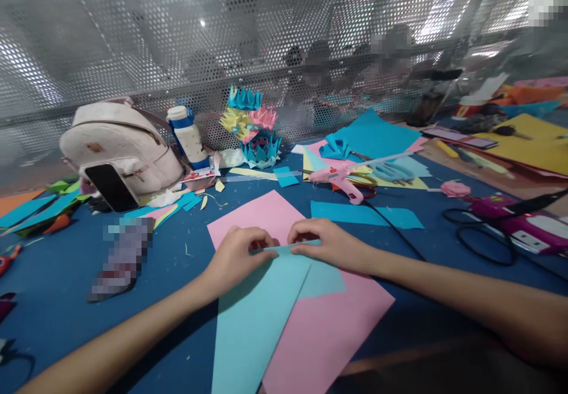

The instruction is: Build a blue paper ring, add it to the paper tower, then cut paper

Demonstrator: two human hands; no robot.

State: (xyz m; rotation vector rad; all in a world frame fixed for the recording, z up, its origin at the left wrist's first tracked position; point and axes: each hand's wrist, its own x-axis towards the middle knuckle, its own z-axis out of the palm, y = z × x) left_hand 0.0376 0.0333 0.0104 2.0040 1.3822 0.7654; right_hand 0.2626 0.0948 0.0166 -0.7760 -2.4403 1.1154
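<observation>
A light blue sheet of paper (257,323) lies over a pink sheet of paper (323,329) in front of me, with a narrow fold along its far edge. My left hand (242,255) pinches the left end of that fold between thumb and fingers. At the fold's right end, my right hand (326,243) is closed in the same way, thumb towards me. Under the right side of the blue sheet, a further light blue piece (323,278) shows. Beyond my right hand lies a blue paper strip (366,213).
A pink glue gun (337,178) with a black cord rests behind the strip, close to scissors (393,171). Folded paper flowers (260,145), a bottle (189,136) and a white backpack (119,142) with a phone (112,187) line the back. A purple power strip (519,222) sits right.
</observation>
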